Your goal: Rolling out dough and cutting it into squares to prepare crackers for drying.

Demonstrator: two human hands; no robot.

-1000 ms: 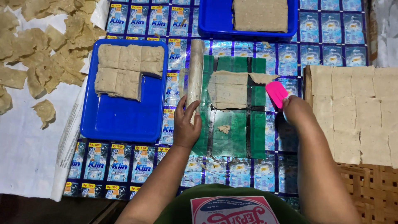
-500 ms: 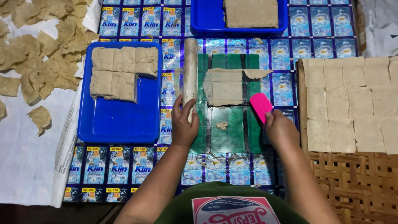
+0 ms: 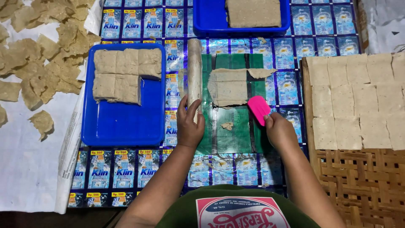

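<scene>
Since a second ago, the right hand (image 3: 279,131) has drawn the pink plastic scraper (image 3: 259,109) down and leftward, off the sheet's right edge. Its fingers are closed around the scraper's lower end, the blade jutting up-left above the fingertips. The left hand (image 3: 190,126) keeps its fingers curled on the near end of the clear-wrapped rolling pin (image 3: 194,75), lying along the green plastic sheet (image 3: 234,135)'s left edge. One thin beige dough slab (image 3: 228,88) sits between the hands; bare green lies below it. Two blue plastic trays (image 3: 122,126) hold dough.
</scene>
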